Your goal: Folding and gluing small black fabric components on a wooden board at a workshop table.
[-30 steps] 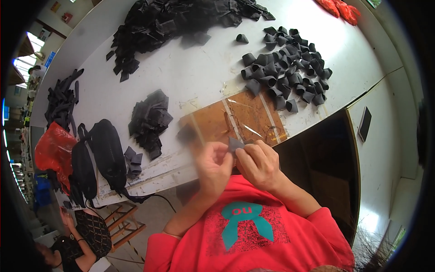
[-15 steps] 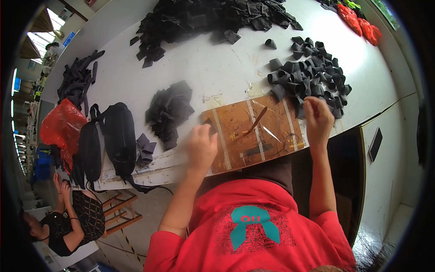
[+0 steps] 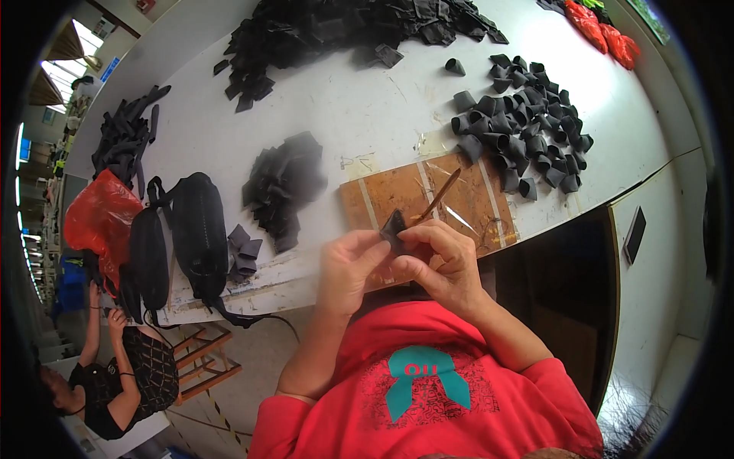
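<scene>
Both hands meet over the near left part of a brown wooden board [image 3: 375, 191] marked with pale tape strips. Between them is a small black fabric piece [image 3: 393, 229]. My left hand [image 3: 345, 268] pinches its left side, and my right hand [image 3: 442, 262] grips its right side with bent fingers. A thin brown stick-like tool [image 3: 440, 195] lies slanting on the board, just beyond my right fingers. Beside the tool is a shiny silver blade-like strip [image 3: 462, 222]. Left of the board sits a pile of flat black fabric pieces [image 3: 287, 180].
Curled black fabric loops [image 3: 527, 122] lie right of the board; a large black heap [image 3: 329, 38] covers the far side. At left are black pouches [image 3: 200, 237], a red plastic bag [image 3: 103, 222] and black strips [image 3: 126, 130]. Another person [image 3: 115, 375] works at the lower left, by a wooden stool [image 3: 205, 359].
My right hand has come left from beside the loops to join my left hand. Both now hold a black fabric piece over the board. One loop now lies at the near edge of its pile.
</scene>
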### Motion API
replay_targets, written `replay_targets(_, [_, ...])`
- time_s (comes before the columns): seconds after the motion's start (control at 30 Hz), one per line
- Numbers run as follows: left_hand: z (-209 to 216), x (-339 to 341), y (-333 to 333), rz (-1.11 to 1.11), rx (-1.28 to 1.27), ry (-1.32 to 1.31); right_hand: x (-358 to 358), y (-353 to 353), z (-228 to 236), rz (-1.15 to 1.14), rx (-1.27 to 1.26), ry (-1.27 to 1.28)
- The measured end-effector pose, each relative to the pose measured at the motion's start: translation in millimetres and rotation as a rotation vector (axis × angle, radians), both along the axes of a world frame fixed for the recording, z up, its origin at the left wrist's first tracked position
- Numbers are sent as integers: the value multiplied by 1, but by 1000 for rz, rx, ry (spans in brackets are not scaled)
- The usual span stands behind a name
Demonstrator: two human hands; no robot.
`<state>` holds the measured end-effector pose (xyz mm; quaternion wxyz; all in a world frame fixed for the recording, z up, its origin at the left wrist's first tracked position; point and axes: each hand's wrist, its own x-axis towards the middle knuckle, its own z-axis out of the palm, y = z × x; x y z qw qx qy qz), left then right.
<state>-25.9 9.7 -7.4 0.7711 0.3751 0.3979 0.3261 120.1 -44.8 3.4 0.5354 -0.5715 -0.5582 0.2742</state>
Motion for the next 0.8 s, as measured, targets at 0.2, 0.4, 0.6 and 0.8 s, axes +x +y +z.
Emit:
replay_targets(0.2, [8, 10, -13, 6, 135, -28, -3, -8, -1, -74, 80, -162])
replay_targets(0.4, [-9, 31, -27, 249, 825, 502, -5, -3, -6, -222, 256, -503])
replay_targets(0.6, [3, 40, -13, 227, 112, -94, 4, 1, -25, -364, 140, -480])
replay_targets(0.8, [-2, 24, -9, 4, -99, -283, 25, -5, -13, -27, -369, 606])
